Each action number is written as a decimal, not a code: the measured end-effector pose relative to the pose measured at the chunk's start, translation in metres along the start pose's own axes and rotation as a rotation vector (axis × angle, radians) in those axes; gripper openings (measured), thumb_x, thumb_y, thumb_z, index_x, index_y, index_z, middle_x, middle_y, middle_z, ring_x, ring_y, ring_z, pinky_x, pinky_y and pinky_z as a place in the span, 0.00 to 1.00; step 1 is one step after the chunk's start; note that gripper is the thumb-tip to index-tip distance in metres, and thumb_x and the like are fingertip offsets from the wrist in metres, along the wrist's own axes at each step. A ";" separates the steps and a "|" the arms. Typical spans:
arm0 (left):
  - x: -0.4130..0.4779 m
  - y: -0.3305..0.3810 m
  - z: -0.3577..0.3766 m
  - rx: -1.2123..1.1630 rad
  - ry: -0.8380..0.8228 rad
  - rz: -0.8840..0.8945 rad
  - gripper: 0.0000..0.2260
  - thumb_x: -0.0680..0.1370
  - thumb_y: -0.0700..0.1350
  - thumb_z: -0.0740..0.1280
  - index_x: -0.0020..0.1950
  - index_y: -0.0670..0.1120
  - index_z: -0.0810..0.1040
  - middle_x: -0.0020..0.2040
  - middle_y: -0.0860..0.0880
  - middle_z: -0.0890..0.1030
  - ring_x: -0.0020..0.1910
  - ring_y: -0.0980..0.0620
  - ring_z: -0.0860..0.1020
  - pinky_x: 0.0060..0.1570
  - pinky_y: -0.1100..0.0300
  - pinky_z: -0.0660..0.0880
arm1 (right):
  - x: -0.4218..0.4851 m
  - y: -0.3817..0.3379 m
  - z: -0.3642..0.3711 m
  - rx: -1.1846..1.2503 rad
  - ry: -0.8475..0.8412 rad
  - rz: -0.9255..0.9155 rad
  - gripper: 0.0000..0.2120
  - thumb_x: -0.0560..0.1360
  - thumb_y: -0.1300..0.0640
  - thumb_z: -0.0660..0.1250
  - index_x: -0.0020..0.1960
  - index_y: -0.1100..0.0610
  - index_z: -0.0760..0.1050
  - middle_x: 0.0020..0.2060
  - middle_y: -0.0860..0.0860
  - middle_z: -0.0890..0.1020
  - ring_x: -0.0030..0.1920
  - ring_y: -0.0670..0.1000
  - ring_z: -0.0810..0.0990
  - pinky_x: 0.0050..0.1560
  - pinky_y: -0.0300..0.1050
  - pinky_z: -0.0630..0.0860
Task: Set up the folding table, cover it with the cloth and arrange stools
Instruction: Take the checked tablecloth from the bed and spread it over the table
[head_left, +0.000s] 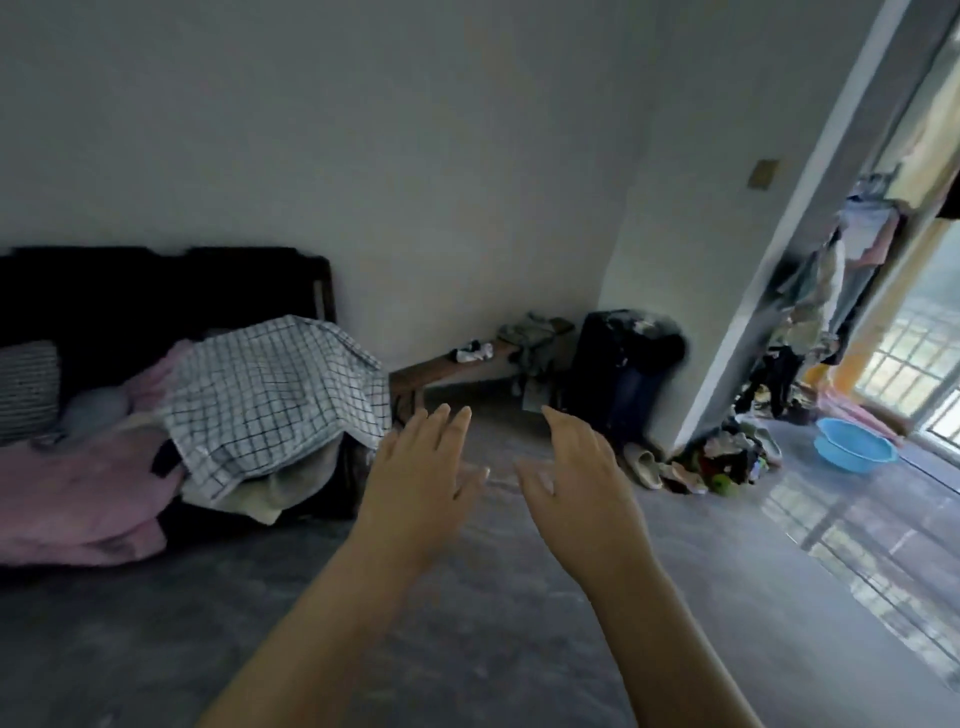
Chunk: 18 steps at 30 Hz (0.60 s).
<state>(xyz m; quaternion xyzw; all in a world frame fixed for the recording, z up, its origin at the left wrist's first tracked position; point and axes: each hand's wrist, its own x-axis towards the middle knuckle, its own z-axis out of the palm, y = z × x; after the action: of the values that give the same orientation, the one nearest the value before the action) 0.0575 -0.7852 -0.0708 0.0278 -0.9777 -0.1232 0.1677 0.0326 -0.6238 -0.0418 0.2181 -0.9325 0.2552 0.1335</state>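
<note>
Both hands are hanging empty with fingers spread, left hand (421, 475) and right hand (576, 483) just apart mid-frame, while the checkered cloth (275, 387) is lying draped over the sofa (104, 291) at 9 o'clock.

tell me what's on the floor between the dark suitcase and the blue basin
In the head view, between the dark suitcase and the blue basin: the wall's end, with slippers and a clothes heap at its foot.
</note>
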 end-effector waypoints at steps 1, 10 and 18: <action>0.002 -0.023 -0.004 0.014 -0.002 -0.024 0.29 0.80 0.59 0.51 0.77 0.50 0.47 0.77 0.49 0.51 0.75 0.50 0.48 0.72 0.50 0.48 | 0.011 -0.015 0.015 0.020 -0.014 -0.017 0.29 0.78 0.46 0.59 0.75 0.55 0.56 0.72 0.50 0.64 0.72 0.49 0.59 0.69 0.43 0.59; 0.017 -0.153 0.012 0.038 0.022 -0.157 0.32 0.74 0.61 0.47 0.75 0.46 0.58 0.73 0.45 0.64 0.73 0.45 0.61 0.70 0.47 0.58 | 0.084 -0.076 0.109 0.080 -0.144 -0.098 0.28 0.78 0.47 0.60 0.74 0.54 0.58 0.70 0.50 0.66 0.70 0.48 0.62 0.67 0.44 0.62; 0.080 -0.223 0.070 0.106 -0.081 -0.241 0.30 0.77 0.57 0.57 0.76 0.49 0.54 0.74 0.48 0.63 0.73 0.49 0.59 0.70 0.51 0.57 | 0.173 -0.056 0.195 0.094 -0.246 -0.104 0.26 0.77 0.47 0.61 0.72 0.55 0.61 0.68 0.50 0.69 0.68 0.50 0.64 0.65 0.44 0.62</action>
<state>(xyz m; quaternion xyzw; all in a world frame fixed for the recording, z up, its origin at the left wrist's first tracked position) -0.0382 -0.9921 -0.1645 0.1486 -0.9784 -0.0917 0.1103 -0.1180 -0.8293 -0.1187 0.3020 -0.9161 0.2627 0.0207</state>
